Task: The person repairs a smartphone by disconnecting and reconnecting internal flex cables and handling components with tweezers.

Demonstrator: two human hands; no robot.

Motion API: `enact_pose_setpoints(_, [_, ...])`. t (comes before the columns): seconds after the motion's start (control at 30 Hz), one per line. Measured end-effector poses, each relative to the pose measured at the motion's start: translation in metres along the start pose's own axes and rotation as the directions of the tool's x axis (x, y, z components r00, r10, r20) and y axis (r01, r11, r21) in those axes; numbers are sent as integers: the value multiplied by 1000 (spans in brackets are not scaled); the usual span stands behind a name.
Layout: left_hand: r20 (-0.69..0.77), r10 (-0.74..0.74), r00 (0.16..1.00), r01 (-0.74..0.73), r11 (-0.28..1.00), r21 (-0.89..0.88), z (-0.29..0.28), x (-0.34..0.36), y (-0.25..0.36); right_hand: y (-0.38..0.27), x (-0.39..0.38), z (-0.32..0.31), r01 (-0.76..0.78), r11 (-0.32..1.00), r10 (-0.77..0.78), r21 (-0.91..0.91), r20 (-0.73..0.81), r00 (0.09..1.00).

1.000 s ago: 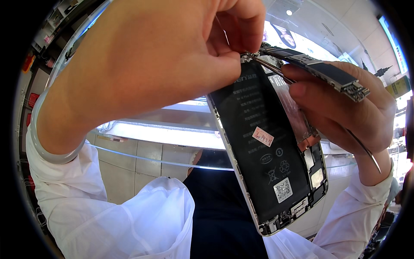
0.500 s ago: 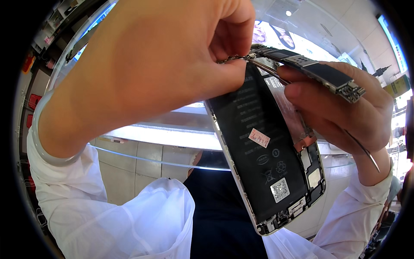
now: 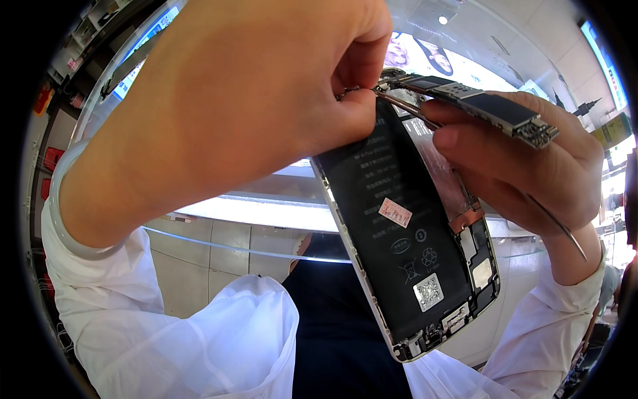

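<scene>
An opened smartphone (image 3: pixel 481 274) hangs tilted in front of me, its large black battery (image 3: pixel 399 173) facing up with a small pink sticker. My left hand (image 3: pixel 259 113) is closed on its top left edge, thumb and fingers pinched there; the fingertips are partly hidden. With my right hand (image 3: pixel 538 169) I grip thin metal tweezers (image 3: pixel 405 105), whose tips reach the phone's top beside my left thumb. The other end sticks out below that hand. A long narrow circuit board (image 3: pixel 495 108) stands raised out of the phone's right side, slanting across my right fingers.
Beyond the hands is a curved transparent counter (image 3: pixel 232 209) with a bright lit strip and pictures. Light floor tiles (image 3: pixel 229 249) show under its edge. Shelves with red items (image 3: pixel 53 158) stand at the left. A yellowish box (image 3: pixel 611 132) is at the far right.
The phone, the circuit board and my right hand have shifted slightly left. My left fingers have moved a little at the phone's top edge; both grips stay.
</scene>
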State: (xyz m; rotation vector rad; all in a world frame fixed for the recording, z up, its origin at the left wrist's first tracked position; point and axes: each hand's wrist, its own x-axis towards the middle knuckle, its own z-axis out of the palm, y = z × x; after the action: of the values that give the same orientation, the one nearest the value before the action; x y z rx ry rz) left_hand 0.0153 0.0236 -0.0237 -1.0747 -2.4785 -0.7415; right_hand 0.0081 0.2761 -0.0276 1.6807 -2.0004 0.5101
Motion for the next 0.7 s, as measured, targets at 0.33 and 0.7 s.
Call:
enact_pose_setpoints(0.33, [-29, 6, 1000, -4, 999, 46, 3, 2, 1, 2, 4, -2, 34, 999, -34, -6, 42, 999])
enact_pose_setpoints(0.7, [-14, -18, 1000, 19, 999, 34, -1, 4, -2, 7, 7, -1, 0, 997, -1, 82, 11, 1000])
